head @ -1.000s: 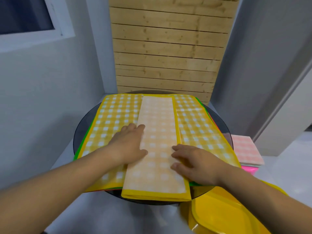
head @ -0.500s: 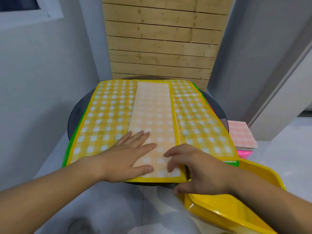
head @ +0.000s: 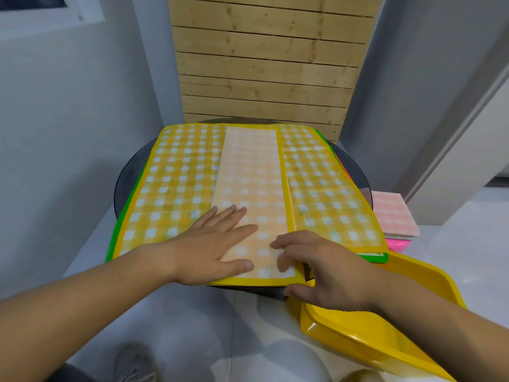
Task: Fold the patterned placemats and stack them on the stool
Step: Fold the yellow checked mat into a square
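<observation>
- While the left hand (head: 209, 244) is pressing flat-fingered on the yellow placemat (head: 179, 183), the right hand (head: 325, 268) is pinching its near corner.
- Pink placemats (head: 391, 213) are lying right of it.

A round table (head: 125, 180) stands before a plank wall (head: 261, 64). On it lies a spread placemat (head: 176, 183) (more mats lie beneath it, their edges showing at the sides). Along its middle, far edge to near edge, lies a folded placemat (head: 253, 172). The left hand (head: 209, 246) rests flat on the folded placemat's near end. The right hand (head: 325, 268), just beside it, pinches the near right corner. A tray (head: 385, 332) sits at the near right, below the right wrist. Behind the tray, right of the table, lies a pile of folded mats (head: 394, 213).
</observation>
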Available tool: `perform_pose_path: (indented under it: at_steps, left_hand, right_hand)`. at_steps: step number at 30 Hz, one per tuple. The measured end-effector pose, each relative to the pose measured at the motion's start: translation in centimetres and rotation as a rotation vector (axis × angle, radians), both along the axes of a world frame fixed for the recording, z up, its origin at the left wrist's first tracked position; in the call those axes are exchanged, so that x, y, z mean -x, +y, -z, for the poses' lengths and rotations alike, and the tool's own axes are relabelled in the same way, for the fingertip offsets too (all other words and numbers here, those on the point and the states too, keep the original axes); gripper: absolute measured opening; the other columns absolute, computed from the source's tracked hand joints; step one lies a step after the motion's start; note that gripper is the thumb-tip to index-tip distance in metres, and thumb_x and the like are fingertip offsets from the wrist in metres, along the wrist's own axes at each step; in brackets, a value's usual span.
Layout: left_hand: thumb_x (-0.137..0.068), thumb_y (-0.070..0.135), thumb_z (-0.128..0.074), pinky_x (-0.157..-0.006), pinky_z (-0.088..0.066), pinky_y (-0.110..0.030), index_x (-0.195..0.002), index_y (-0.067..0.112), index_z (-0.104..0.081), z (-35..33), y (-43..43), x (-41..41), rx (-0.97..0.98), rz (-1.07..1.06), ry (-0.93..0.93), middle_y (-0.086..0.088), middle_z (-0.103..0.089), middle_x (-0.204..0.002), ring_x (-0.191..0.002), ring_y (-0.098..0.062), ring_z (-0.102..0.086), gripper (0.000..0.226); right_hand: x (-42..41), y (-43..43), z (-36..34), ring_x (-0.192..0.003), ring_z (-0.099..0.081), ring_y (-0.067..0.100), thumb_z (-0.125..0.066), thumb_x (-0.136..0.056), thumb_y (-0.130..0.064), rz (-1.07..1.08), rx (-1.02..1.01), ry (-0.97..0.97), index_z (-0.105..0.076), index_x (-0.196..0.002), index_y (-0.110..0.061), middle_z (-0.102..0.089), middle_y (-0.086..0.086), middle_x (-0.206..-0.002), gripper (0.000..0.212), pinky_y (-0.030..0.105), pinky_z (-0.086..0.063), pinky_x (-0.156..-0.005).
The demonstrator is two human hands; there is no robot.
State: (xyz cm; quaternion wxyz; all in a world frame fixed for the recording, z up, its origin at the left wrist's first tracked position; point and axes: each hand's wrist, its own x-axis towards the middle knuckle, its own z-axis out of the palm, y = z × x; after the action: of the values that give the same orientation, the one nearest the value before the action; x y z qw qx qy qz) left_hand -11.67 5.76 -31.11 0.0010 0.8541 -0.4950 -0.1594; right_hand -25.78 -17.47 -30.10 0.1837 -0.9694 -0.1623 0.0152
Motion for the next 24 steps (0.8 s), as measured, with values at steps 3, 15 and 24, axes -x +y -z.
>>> perform_pose_path:
  at_steps: [3,15,24]
  left_hand:
    - [-0.089,0.077,-0.010,-0.120,0.019,-0.031,-0.157,0.044,0.002,0.0,-0.1,0.0,0.026,-0.019,0.044,0.013,0.027,-0.162,-0.142,0.001,0.034,0.076]
    - [-0.062,0.102,-0.017,-0.096,-0.035,-0.007,-0.121,0.030,-0.068,-3.4,2.2,-4.8,0.855,-0.490,0.673,0.023,-0.071,-0.115,-0.114,0.014,-0.057,0.106]
    - [-0.081,0.061,-0.068,-0.093,-0.052,-0.019,-0.118,0.029,-0.063,-2.6,0.6,-6.1,0.810,-0.464,0.624,0.023,-0.072,-0.106,-0.099,0.005,-0.066,0.050]
  right_hand:
    - [0.0,0.2,-0.1,-0.130,-0.044,0.007,-0.069,-0.085,-0.040,-0.014,-0.036,-0.040,-0.063,-0.100,-0.027,-0.055,-0.010,-0.135,0.021,0.025,-0.042,-0.103]
    - [-3.6,-0.1,-5.6,-0.085,-0.062,0.018,-0.063,-0.095,-0.017,0.244,-0.701,-0.129,-0.066,-0.090,-0.015,-0.069,-0.002,-0.091,0.007,0.037,-0.049,-0.075]
    - [-11.5,-0.3,-8.1,-0.070,-0.056,0.017,-0.058,-0.098,-0.032,0.511,-0.996,-0.193,-0.064,-0.087,-0.023,-0.063,-0.005,-0.073,0.016,0.041,-0.045,-0.068]
